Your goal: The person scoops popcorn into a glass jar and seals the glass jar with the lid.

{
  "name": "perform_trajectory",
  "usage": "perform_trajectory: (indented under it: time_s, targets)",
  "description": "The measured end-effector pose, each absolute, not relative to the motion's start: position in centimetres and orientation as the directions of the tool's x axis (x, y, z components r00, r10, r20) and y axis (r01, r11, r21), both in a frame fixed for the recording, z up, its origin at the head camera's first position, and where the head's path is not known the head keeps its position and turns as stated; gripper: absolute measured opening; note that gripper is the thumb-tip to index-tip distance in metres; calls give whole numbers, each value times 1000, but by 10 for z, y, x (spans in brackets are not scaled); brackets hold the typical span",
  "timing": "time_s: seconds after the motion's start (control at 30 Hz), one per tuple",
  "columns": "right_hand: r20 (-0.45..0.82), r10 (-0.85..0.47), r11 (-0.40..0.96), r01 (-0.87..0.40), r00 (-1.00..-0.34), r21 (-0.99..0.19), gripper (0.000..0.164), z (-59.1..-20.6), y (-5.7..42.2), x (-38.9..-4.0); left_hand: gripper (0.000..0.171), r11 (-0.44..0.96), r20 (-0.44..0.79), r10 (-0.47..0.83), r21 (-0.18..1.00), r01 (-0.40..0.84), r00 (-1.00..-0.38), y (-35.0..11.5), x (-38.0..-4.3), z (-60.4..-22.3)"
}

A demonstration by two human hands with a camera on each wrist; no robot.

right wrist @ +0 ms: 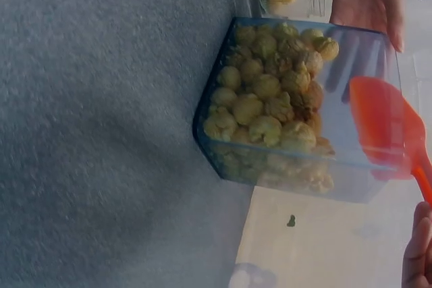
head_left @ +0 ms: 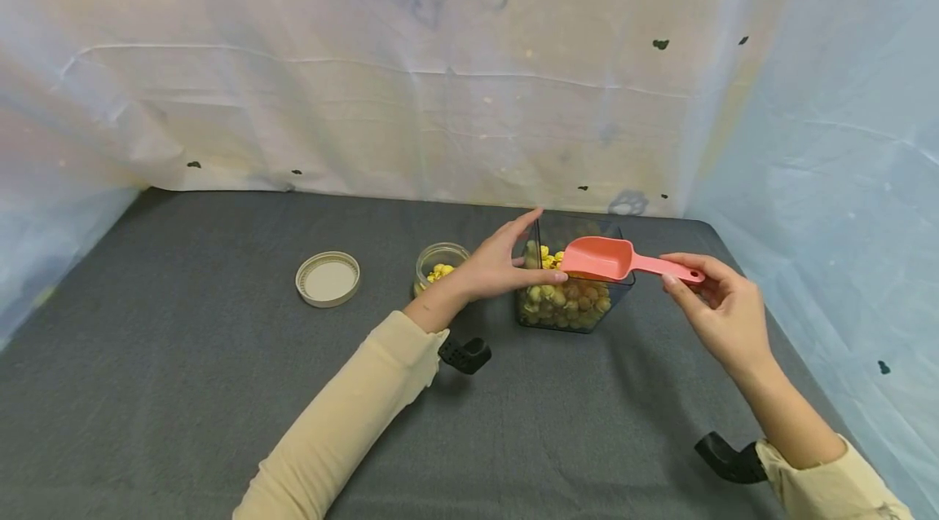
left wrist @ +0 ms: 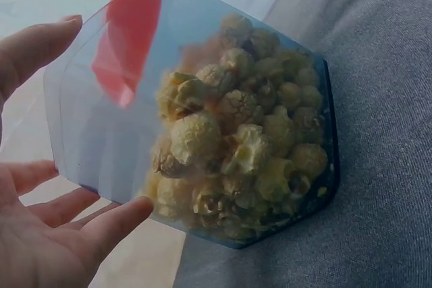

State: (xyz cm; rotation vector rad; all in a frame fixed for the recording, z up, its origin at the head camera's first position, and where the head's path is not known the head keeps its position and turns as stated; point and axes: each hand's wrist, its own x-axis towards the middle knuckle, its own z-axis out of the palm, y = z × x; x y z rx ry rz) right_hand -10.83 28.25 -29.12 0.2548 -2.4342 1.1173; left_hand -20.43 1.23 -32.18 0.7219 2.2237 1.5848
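Note:
A clear plastic container (head_left: 561,312) partly filled with popcorn (left wrist: 236,136) stands on the dark cloth. My left hand (head_left: 493,266) holds it from its left side, thumb by the front rim and fingers spread along the wall toward the back. Between thumb and fingers of my right hand (head_left: 722,312), at the container's right, is the handle end of a pink scoop (head_left: 597,257). The scoop's bowl lies at the container's mouth, above the popcorn, and no popcorn shows in it. Through the wall, the right wrist view shows the bowl's tip inside.
Just left of the container, partly behind my left forearm, stands a small clear jar (head_left: 425,263) with yellow popcorn inside. A round lid (head_left: 328,279) lies farther left on the grey cloth (head_left: 183,357). Pale sheeting (head_left: 352,112) hangs behind and at the sides.

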Motion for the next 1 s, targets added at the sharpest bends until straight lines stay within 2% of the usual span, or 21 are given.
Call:
perform_trajectory:
  time_s: [0.3,0.5,0.73,1.0]
  targets:
    - [465,-62,689,-375,-883,-620,23,-281,289,-114,92,261,20,564,944,201,-825,13,-204,-321]
    - [512,-131,710,-440,-849,-549,25,-275,290,-119,92,265,29,559,941,211,-829,14,-203,-322]
    - [588,-231,779,-509,-775,-366,22,-266,289,-124,92,271,35,563,936,224,-826,15,-201,-320]
    - [598,-361,787,-578,-715,-216,20,-254,285,-129,91,280,29,560,934,223,-828,14,-200,-320]
